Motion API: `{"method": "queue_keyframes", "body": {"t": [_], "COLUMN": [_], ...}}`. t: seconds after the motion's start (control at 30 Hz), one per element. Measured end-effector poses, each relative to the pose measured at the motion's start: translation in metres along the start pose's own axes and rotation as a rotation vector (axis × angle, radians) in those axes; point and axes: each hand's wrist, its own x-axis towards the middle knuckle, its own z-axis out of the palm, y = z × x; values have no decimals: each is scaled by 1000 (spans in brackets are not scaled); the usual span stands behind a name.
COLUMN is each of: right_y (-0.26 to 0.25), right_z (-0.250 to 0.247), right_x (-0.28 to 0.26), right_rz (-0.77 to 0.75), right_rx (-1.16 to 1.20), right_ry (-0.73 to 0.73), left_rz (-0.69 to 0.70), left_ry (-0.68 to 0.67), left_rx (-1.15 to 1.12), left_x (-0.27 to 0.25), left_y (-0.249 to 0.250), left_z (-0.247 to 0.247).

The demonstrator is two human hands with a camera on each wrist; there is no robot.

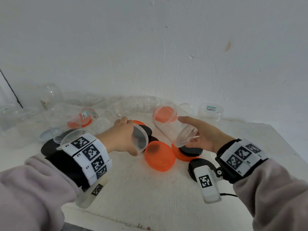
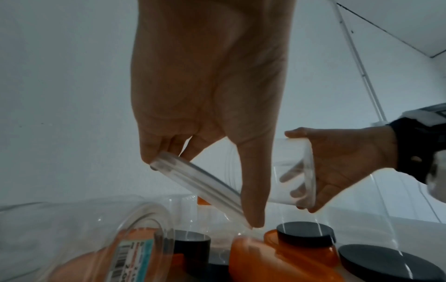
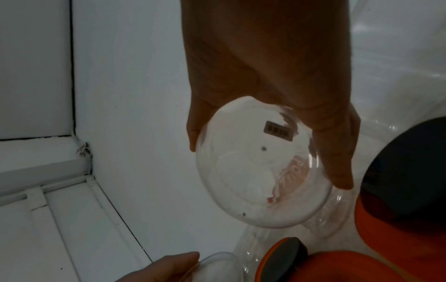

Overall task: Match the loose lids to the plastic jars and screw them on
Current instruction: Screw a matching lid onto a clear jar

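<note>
- Our left hand (image 1: 122, 137) pinches a clear lid (image 1: 139, 140) by its rim, thumb on the near edge and fingers on the far edge, and holds it tilted just above the pile of loose lids on the white table (image 1: 150, 189).
- Our right hand (image 1: 202, 135) cradles a clear jar (image 1: 170, 124) from below, thumb and fingers curled round its base; the jar is off the table and lies tilted, its open mouth turned away towards the wall.
- Lid and jar are near each other but apart, so we judge the matching is made and the fitting not yet begun.
- Under the hands lie an orange lid (image 1: 159, 156) and a black lid (image 1: 191, 151) stacked on another orange one; a third black lid (image 1: 198, 165) sits by the right wrist.
- More clear jars lie on their sides along the wall, one of them with an orange lid and a label (image 1: 84, 118); a capped tub (image 1: 210, 110) stands upright at the far right.
- Next, in our judgement, the jar's mouth must be turned to face the lid and the lid set flat on it before any twisting.
- We cannot tell from here whether this lid's size suits that mouth; a crooked start would likely bind on the thread.
</note>
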Motion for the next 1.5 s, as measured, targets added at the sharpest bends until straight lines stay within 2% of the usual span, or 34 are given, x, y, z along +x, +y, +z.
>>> {"method": "queue_keyframes", "body": {"t": [0.17,0.4,0.67,0.8,0.97,1.17,1.5], "right_y": [3,11,33,41,45,46,61], "right_z": [-3,-4,15,33,52,62,54], "right_x": [1,-6,-19,-24,-28,-29,-17], "right_rz": [20,104,75,52,8,-43,-31], "right_rx": [70,37,-92,-189,-374,-548,-660], "right_ry": [8,-155,-364,-474,-561,-585,-532], "left_rz": [-67,-182,-279,-261,-225,-134,16], "left_ry": [59,190,254,236,205,152,109], "left_rx": [-69,-449,-760,-862,-857,-838,-869], "left_x": [5,8,7,2,-2,-8,-25], "left_y": [-16,-38,-45,-45,-43,-32,-14], "left_z": [-14,-30,-35,-36,-36,-34,-24]}}
